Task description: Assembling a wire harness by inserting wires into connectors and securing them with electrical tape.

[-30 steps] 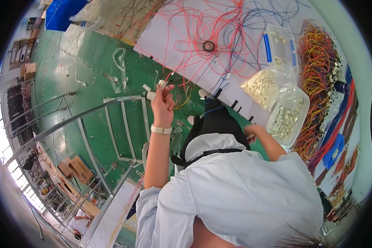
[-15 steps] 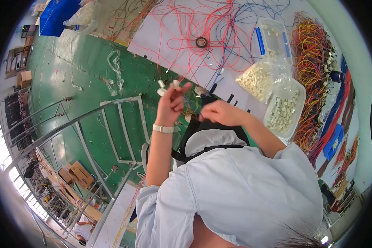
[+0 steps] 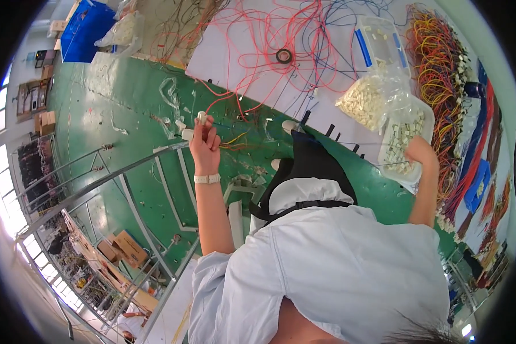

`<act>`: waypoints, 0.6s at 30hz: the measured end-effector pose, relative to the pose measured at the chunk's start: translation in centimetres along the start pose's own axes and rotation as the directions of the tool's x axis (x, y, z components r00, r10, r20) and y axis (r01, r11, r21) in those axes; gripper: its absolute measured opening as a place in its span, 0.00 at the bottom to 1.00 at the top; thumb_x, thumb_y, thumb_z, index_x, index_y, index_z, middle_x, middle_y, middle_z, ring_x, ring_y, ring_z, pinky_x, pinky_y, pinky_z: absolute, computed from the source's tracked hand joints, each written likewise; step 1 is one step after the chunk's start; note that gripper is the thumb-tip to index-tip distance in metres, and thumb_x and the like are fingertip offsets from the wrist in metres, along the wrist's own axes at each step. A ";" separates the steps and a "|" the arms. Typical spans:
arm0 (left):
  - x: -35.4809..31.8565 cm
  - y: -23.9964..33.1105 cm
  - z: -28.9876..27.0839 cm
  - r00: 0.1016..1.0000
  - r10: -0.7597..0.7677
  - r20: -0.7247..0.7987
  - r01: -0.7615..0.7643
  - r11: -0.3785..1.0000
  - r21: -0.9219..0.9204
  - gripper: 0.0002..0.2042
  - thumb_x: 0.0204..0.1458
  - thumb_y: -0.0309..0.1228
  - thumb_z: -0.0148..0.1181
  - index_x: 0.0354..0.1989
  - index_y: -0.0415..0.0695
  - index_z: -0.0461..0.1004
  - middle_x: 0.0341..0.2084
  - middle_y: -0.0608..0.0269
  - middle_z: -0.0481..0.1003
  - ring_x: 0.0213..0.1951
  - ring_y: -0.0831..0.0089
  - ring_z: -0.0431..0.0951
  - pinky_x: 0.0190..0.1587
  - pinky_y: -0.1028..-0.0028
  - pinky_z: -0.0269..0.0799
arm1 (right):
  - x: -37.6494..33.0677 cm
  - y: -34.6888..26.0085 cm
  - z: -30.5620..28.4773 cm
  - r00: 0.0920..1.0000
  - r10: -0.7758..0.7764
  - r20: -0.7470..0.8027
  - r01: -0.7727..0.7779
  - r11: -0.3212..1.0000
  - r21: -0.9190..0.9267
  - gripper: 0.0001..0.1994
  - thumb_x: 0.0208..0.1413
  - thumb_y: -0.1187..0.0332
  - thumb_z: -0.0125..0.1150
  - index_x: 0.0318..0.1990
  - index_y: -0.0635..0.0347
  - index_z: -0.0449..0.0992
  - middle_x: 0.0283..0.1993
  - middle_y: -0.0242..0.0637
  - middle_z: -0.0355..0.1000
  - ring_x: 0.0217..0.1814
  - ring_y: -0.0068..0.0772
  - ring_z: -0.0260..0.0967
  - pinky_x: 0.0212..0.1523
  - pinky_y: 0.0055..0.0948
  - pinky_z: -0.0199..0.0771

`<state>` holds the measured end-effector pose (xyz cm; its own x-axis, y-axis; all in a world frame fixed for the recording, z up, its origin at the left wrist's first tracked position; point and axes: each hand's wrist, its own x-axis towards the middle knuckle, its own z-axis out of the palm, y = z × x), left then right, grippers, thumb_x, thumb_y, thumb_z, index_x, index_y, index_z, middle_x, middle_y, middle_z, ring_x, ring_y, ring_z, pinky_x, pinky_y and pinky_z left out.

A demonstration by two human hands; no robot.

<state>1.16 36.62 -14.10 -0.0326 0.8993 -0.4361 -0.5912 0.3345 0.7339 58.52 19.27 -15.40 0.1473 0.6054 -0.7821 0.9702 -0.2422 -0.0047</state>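
Observation:
My left hand [image 3: 205,144] is raised over the green floor, its fingers closed round white plastic connectors [image 3: 201,118]. Red, yellow and blue wires run from that hand toward the table. At the right, my right hand [image 3: 422,151] reaches into a white tray [image 3: 428,119] of small white connectors [image 3: 399,143]. Its fingers are drawn together against the pieces; whatever lies between the fingertips is hidden.
Beside the tray lies a clear bag of cream connectors [image 3: 361,103], with a lidded clear box [image 3: 378,43] behind. Loose red wires and a black tape roll [image 3: 284,55] cover the table. Bundled coloured wires [image 3: 433,63] line the right. A metal frame [image 3: 129,195] stands left.
My right hand has left the place near my left hand and moved right into the connector tray. My left hand has shifted left with the connectors, and the wires now stretch out from it.

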 end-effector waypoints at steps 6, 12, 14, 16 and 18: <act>-3.8 -0.9 3.7 0.949 -0.085 0.304 0.075 0.996 0.045 0.14 0.64 0.39 0.44 0.36 0.41 0.69 0.34 0.66 0.72 0.15 0.88 0.52 0.15 0.85 0.46 | -1.4 -27.2 -6.7 0.676 -0.349 -0.649 0.714 0.529 0.459 0.20 0.52 0.67 0.58 0.53 0.63 0.72 0.51 0.51 0.70 0.57 0.47 0.66 0.58 0.37 0.64; -5.3 -1.7 5.4 0.962 -0.120 0.244 0.104 0.991 0.079 0.13 0.63 0.37 0.45 0.35 0.41 0.70 0.28 0.70 0.72 0.13 0.88 0.52 0.15 0.85 0.45 | 1.8 -39.1 -4.5 0.593 -0.616 -0.518 0.250 -0.471 0.846 0.21 0.64 0.69 0.43 0.64 0.60 0.60 0.53 0.34 0.68 0.50 0.22 0.66 0.59 0.26 0.63; -5.8 -2.1 5.1 0.974 -0.088 0.210 0.071 0.994 0.088 0.12 0.63 0.37 0.46 0.34 0.41 0.71 0.26 0.70 0.72 0.13 0.88 0.53 0.14 0.84 0.44 | 2.5 -39.6 -5.5 0.606 -0.602 -0.520 0.245 -0.481 0.842 0.18 0.64 0.71 0.44 0.59 0.65 0.65 0.47 0.34 0.70 0.42 0.20 0.67 0.53 0.24 0.67; -6.1 -2.4 4.4 0.964 -0.147 0.221 0.120 0.984 0.130 0.11 0.62 0.38 0.48 0.37 0.43 0.71 0.29 0.71 0.73 0.14 0.89 0.53 0.15 0.85 0.45 | 2.7 -39.4 -6.8 0.556 -0.663 -0.502 0.457 -0.260 0.850 0.14 0.63 0.71 0.46 0.51 0.68 0.72 0.43 0.35 0.72 0.37 0.21 0.69 0.48 0.23 0.70; -6.7 -2.7 4.9 0.976 -0.163 0.145 0.139 0.977 0.159 0.12 0.62 0.37 0.48 0.35 0.43 0.72 0.22 0.74 0.68 0.13 0.89 0.52 0.14 0.84 0.43 | 2.5 -39.0 -7.0 0.594 -0.654 -0.469 0.417 -0.248 0.874 0.11 0.62 0.71 0.48 0.41 0.69 0.76 0.39 0.36 0.74 0.33 0.21 0.69 0.43 0.23 0.71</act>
<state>6.93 31.14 -10.57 0.1816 0.8642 -0.4693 -0.4544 0.4970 0.7393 22.36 35.51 -12.83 -0.4567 0.8734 -0.1692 -0.3476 -0.3503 -0.8697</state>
